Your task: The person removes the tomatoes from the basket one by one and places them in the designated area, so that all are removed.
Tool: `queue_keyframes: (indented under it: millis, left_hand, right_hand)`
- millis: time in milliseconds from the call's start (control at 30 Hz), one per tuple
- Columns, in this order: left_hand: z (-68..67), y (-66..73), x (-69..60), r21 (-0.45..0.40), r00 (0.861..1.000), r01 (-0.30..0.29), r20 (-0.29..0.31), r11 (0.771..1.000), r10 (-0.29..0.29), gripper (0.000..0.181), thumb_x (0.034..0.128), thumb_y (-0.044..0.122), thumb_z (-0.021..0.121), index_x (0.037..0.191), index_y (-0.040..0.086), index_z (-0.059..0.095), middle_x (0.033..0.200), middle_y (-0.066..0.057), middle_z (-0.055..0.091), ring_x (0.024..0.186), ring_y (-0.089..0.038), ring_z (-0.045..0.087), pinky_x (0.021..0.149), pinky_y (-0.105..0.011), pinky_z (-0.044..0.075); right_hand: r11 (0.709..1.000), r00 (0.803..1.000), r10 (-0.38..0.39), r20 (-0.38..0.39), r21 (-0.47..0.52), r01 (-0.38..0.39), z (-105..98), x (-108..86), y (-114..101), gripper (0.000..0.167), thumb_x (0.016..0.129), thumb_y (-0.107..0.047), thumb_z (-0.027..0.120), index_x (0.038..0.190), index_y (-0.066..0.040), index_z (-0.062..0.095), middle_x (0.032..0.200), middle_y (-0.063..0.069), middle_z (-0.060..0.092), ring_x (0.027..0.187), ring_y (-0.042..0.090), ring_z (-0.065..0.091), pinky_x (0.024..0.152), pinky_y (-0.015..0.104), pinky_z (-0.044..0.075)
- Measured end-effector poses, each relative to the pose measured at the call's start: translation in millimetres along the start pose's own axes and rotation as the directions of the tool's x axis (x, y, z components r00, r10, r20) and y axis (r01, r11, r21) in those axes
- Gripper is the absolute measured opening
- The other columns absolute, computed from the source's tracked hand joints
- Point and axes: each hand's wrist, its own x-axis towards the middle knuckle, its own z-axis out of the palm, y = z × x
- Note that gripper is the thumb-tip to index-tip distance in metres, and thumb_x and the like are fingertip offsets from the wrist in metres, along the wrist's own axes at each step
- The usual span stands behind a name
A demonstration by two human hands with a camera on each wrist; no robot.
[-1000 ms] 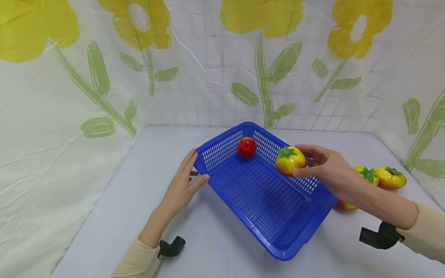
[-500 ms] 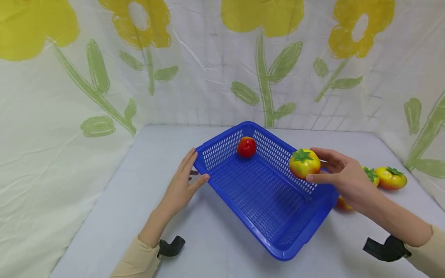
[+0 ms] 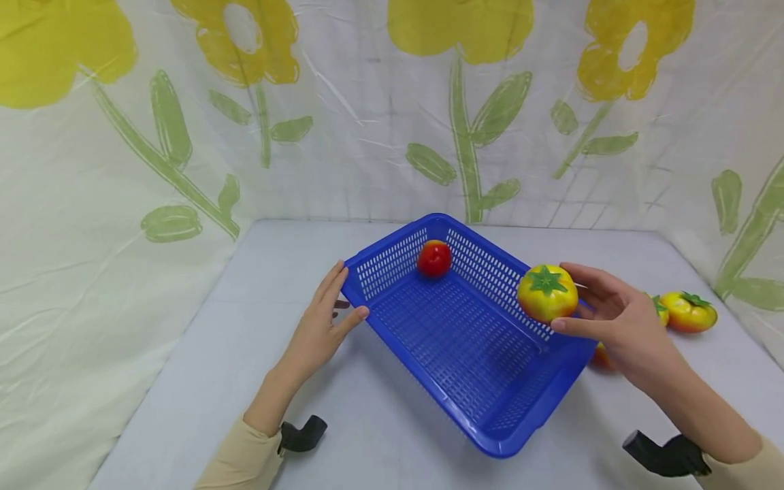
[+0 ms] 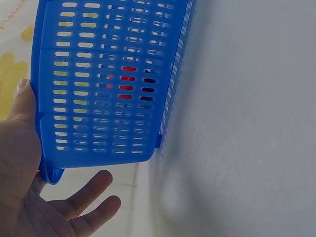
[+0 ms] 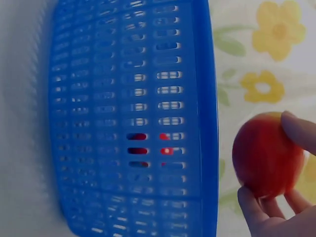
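My right hand (image 3: 625, 320) grips a yellow-red tomato with a star-shaped green leaf top (image 3: 547, 294), between thumb and fingers, over the right side of a blue slotted basket (image 3: 422, 381). From the right wrist view, the tomato's red underside (image 5: 266, 155) shows apart from the basket's rim (image 5: 207, 98). My left hand (image 3: 315, 337) holds the basket's left corner. In the left wrist view its thumb lies on the rim, a finger passes under the lip, and other fingers extend loosely below. One red tomato (image 3: 434, 259) sits in the basket's far corner.
More yellow-red tomatoes (image 3: 689, 312) lie on the white table (image 3: 245, 327) right of the basket, partly behind my right hand and wrist. A flowered curtain (image 3: 355, 136) hangs along the table's back and sides. Each wrist bears a black mount.
My right hand has drawn the tomato rightward and slightly down, from over the basket's interior toward its right side. Its leaf top faces the camera more. The left hand and basket have stayed put.
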Motion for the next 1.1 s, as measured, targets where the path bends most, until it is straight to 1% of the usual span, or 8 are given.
queue_keyframes:
  millis: [133, 233, 367, 467, 700, 800, 1000, 1100]
  left_hand:
    - [0.5, 0.1, 0.3, 0.0, 1.0, -0.007, 0.003, 1.0, 0.007, 0.083, 0.0951, 0.045, 0.063, 0.158, 0.012, 0.021, 0.163, 0.001, 0.012, 0.113, -0.032, 0.056, 0.084, -0.051, 0.053]
    - [0.2, 0.4, 0.6, 0.005, 1.0, -0.008, 0.003, 1.0, 0.008, 0.082, 0.0952, 0.046, 0.063, 0.158, 0.012, 0.021, 0.163, 0.002, 0.011, 0.113, -0.031, 0.057, 0.083, -0.05, 0.054]
    - [-0.4, 0.8, 1.0, 0.012, 1.0, -0.006, 0.002, 1.0, 0.006, 0.082, 0.0955, 0.044, 0.063, 0.158, 0.013, 0.021, 0.163, 0.003, 0.011, 0.112, -0.029, 0.057, 0.083, -0.048, 0.054]
    - [0.0, 0.8, 1.0, 0.018, 1.0, -0.001, 0.004, 1.0, 0.001, 0.081, 0.0956, 0.041, 0.064, 0.158, 0.013, 0.021, 0.163, 0.003, 0.011, 0.112, -0.029, 0.057, 0.084, -0.049, 0.053]
    - [0.2, -0.3, -0.3, 0.017, 1.0, 0.003, 0.001, 1.0, -0.003, 0.082, 0.0956, 0.045, 0.062, 0.158, 0.013, 0.02, 0.163, 0.002, 0.011, 0.113, -0.031, 0.057, 0.084, -0.049, 0.054]
    - [-0.3, -0.6, -0.6, 0.015, 1.0, 0.001, 0.002, 1.0, -0.001, 0.082, 0.0958, 0.046, 0.061, 0.158, 0.014, 0.02, 0.163, 0.004, 0.011, 0.113, -0.031, 0.056, 0.084, -0.048, 0.054]
    - [-0.4, -0.8, 0.0, 0.007, 1.0, 0.003, 0.003, 1.0, -0.003, 0.081, 0.0959, 0.047, 0.061, 0.158, 0.015, 0.02, 0.163, 0.007, 0.01, 0.113, -0.029, 0.056, 0.084, -0.047, 0.054]
    - [0.4, -1.2, 0.0, -0.004, 1.0, 0.001, 0.007, 1.0, -0.001, 0.082, 0.0957, 0.046, 0.062, 0.158, 0.014, 0.02, 0.163, 0.004, 0.011, 0.113, -0.03, 0.056, 0.084, -0.049, 0.053]
  right_hand:
    - [0.998, 1.0, -0.027, -0.01, 0.049, 0.028, -10, -9.4, 6, 0.071, 0.082, 0.011, 0.074, 0.145, -0.006, 0.047, 0.143, 0.011, 0.044, 0.122, 0.009, 0.051, 0.091, 0.02, 0.046]
    - [0.992, 0.998, -0.053, -0.02, 0.113, 0.055, -19, -15.8, 10, 0.07, 0.083, 0.016, 0.069, 0.146, -0.003, 0.044, 0.143, 0.015, 0.042, 0.121, 0.01, 0.053, 0.091, 0.023, 0.046]
    - [0.969, 0.994, -0.105, -0.043, 0.221, 0.111, -30, -23.1, 17, 0.07, 0.084, 0.024, 0.06, 0.147, 0.001, 0.039, 0.143, 0.017, 0.041, 0.12, 0.013, 0.055, 0.092, 0.026, 0.045]
    - [0.954, 0.988, -0.134, -0.076, 0.259, 0.149, -36, -26.5, 23, 0.071, 0.083, 0.028, 0.058, 0.146, 0.002, 0.04, 0.141, 0.015, 0.044, 0.119, 0.015, 0.057, 0.092, 0.026, 0.045]
    - [0.933, 0.969, -0.21, -0.127, 0.271, 0.238, -51, -29.9, 27, 0.07, 0.08, 0.033, 0.054, 0.144, 0.007, 0.04, 0.139, 0.015, 0.048, 0.117, 0.019, 0.057, 0.093, 0.027, 0.045]
    - [0.924, 0.965, -0.223, -0.137, 0.286, 0.254, -60, -35.1, 33, 0.072, 0.078, 0.036, 0.052, 0.144, 0.009, 0.04, 0.139, 0.015, 0.049, 0.117, 0.019, 0.057, 0.092, 0.028, 0.046]
    - [0.926, 0.961, -0.234, -0.146, 0.268, 0.267, -82, -46.1, 47, 0.075, 0.076, 0.039, 0.05, 0.144, 0.01, 0.038, 0.138, 0.013, 0.049, 0.118, 0.016, 0.057, 0.092, 0.026, 0.046]
    - [0.928, 0.962, -0.239, -0.135, 0.261, 0.267, -88, -48.3, 52, 0.076, 0.075, 0.04, 0.049, 0.144, 0.01, 0.038, 0.138, 0.013, 0.049, 0.119, 0.016, 0.056, 0.092, 0.026, 0.046]
